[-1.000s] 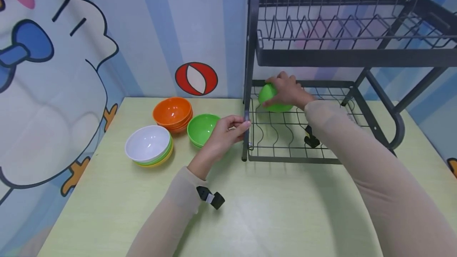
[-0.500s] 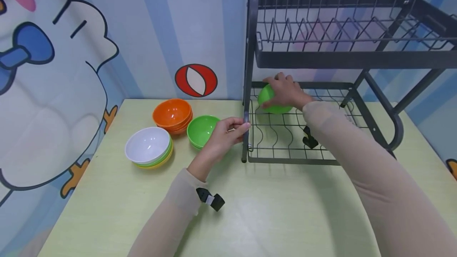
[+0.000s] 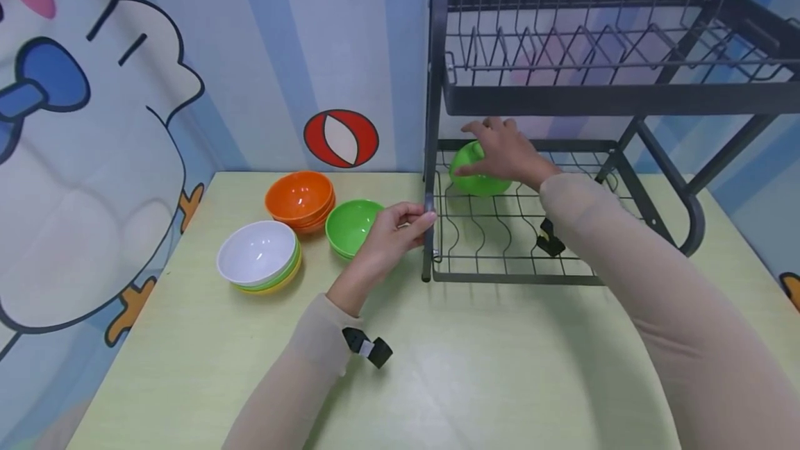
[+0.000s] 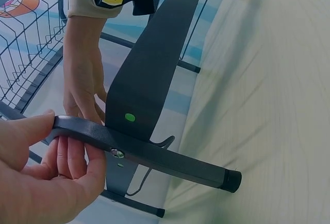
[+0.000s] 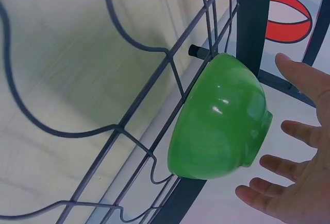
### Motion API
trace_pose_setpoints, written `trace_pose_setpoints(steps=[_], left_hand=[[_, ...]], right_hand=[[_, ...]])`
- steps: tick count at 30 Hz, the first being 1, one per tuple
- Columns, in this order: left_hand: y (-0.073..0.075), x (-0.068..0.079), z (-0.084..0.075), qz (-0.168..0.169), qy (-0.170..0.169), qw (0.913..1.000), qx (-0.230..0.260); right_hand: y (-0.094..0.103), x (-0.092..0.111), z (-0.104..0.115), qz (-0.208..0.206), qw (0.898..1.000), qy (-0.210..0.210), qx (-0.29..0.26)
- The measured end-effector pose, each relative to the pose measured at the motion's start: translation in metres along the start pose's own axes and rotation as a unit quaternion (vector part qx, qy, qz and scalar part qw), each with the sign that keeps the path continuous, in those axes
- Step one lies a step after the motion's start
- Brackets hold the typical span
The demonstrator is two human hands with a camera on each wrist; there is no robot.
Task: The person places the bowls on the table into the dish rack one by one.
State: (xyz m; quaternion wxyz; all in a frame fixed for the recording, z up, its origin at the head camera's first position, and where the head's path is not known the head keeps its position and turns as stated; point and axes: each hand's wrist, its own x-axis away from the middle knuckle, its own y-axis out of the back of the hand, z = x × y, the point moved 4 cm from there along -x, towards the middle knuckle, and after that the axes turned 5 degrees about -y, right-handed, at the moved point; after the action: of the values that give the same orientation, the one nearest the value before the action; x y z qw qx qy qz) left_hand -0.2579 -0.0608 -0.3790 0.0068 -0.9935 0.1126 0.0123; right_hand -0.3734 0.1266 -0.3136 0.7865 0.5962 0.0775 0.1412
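A green bowl [image 3: 478, 184] lies upside down on the lower wire shelf [image 3: 500, 236] of a dark dish rack, near its back left corner. Over it hovers my right hand [image 3: 505, 153], fingers spread. In the right wrist view a gap shows between the fingers of the right hand [image 5: 304, 152] and the base of the bowl [image 5: 219, 121]. My left hand [image 3: 390, 236] grips the rack's front left post [image 3: 430, 179]. The left wrist view shows the thumb of the left hand [image 4: 46, 172] on one side of the post [image 4: 154, 157] and curled fingers on the other.
Left of the rack stand orange bowls [image 3: 300, 198], green bowls [image 3: 353, 226], and a stack topped by a white bowl [image 3: 257, 253] over green and yellow ones. The upper rack tier [image 3: 600, 99] hangs above the right hand. A patterned wall [image 3: 262, 89] closes the back.
My right hand has let go of the green bowl, its fingers spreading and lifting off slightly. The bowl stays on the shelf. My left hand keeps its grip on the post.
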Motion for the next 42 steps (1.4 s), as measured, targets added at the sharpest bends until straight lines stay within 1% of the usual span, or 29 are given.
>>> trace_pose_setpoints(steps=[5, 12, 17, 22, 25, 30, 35, 38, 42], left_hand=[[0.0, 0.001, -0.001, 0.003, -0.01, 0.9999, -0.005], [0.001, 0.002, -0.001, 0.001, -0.015, 0.9997, -0.019], [0.002, 0.002, -0.002, 0.004, -0.017, 0.9997, -0.018], [0.002, 0.003, -0.003, 0.006, -0.018, 0.9997, -0.017], [0.003, 0.003, -0.004, 0.011, -0.019, 0.9994, -0.027], [0.008, 0.004, -0.005, 0.021, -0.014, 0.9969, -0.075], [0.018, 0.007, -0.011, 0.014, -0.014, 0.9928, -0.118], [0.025, 0.01, -0.016, 0.003, -0.015, 0.9872, -0.159], [0.037, 0.014, -0.023, -0.006, -0.021, 0.9773, -0.211]], right_hand=[[0.001, 0.007, 0.0, -0.007, 1.0, 0.005, -0.001], [0.009, 0.016, 0.003, -0.005, 1.0, 0.022, 0.0], [0.014, 0.025, 0.004, -0.009, 0.999, 0.027, -0.013], [0.015, 0.035, 0.006, -0.014, 0.999, 0.035, -0.028], [0.016, 0.041, 0.008, -0.016, 0.998, 0.046, -0.032], [0.019, 0.05, 0.013, -0.019, 0.996, 0.074, -0.035], [0.025, 0.062, 0.016, -0.015, 0.994, 0.094, -0.053], [0.028, 0.069, 0.015, -0.009, 0.993, 0.098, -0.061], [0.031, 0.08, 0.016, -0.007, 0.992, 0.111, -0.064]])
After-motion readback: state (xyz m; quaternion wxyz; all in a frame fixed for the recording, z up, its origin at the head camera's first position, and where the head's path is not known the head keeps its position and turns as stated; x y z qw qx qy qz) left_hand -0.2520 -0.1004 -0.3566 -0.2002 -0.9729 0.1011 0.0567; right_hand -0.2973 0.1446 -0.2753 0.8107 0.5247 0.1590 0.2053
